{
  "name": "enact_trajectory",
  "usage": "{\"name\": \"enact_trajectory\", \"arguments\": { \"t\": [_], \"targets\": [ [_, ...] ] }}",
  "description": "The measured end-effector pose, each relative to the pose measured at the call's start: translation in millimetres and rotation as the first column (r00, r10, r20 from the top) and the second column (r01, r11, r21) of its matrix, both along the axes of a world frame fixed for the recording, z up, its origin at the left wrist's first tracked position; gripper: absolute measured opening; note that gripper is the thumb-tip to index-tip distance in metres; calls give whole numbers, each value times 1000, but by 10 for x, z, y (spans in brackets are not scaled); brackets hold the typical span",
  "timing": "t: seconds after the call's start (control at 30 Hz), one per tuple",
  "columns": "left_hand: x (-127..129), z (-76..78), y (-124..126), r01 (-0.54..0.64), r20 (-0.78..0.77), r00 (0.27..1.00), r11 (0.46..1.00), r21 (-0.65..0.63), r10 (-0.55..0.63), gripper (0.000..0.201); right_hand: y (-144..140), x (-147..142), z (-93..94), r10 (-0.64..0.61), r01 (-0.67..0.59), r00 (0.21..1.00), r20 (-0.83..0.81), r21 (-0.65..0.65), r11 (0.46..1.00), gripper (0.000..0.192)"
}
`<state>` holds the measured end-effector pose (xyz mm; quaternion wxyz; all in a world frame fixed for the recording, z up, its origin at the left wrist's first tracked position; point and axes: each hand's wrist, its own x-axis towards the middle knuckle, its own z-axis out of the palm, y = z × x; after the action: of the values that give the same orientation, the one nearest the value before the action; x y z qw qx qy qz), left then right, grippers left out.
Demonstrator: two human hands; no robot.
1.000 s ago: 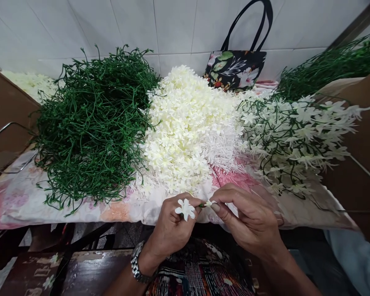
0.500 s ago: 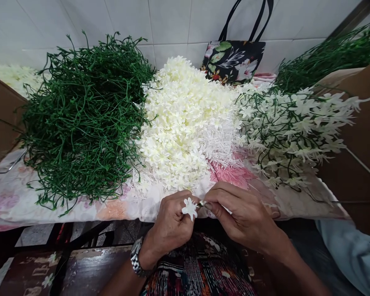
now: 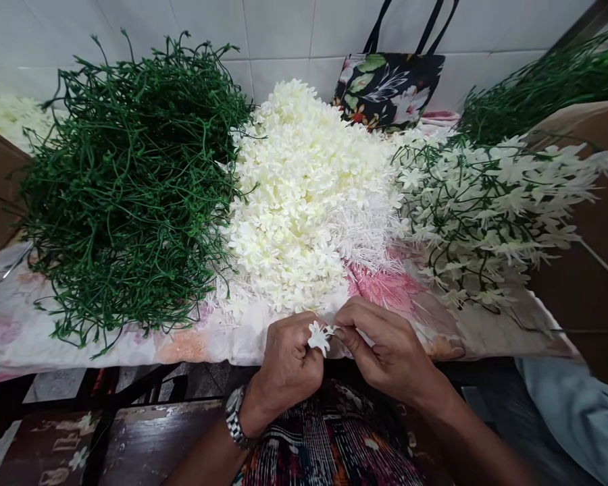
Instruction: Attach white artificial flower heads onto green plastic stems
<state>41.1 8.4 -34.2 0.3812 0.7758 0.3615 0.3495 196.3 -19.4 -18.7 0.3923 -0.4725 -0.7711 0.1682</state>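
Both hands meet at the near edge of the table. Left hand pinches a small white plastic flower between thumb and forefinger, and right hand closes its fingertips on a tiny white piece just beside the flower, touching it. For this joining, I judge it best to keep the flower steady, line the small piece straight with its centre, and push gently. Behind lie the heap of cream blossoms and the tangled pile of green plastic stems.
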Motion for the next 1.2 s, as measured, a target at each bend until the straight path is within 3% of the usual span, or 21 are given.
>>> {"name": "enact_trajectory", "arguments": {
  "t": [0.13, 0.7, 1.0, 1.2],
  "targets": [
    [7, -18, 11, -6, -11, 1000, 999, 35, 6, 18, 15, -16, 7, -6, 6, 1000, -11, -2, 1000, 17],
    [6, -34, 10, -18, -41, 999, 999, -34, 17, 16, 20, -35, -124, -38, 31, 992, -116, -62, 998, 14],
    [-48, 1, 24, -92, 2, 995, 949, -302, 97, 14, 16, -40, -166, -109, 87, 974, -200, -118, 989, 12],
    [-51, -43, 6, -120, 112, 982, 962, -246, 151, 14, -10, -61, -158, -142, 119, 967, -212, -117, 986, 10]
  ]
}}
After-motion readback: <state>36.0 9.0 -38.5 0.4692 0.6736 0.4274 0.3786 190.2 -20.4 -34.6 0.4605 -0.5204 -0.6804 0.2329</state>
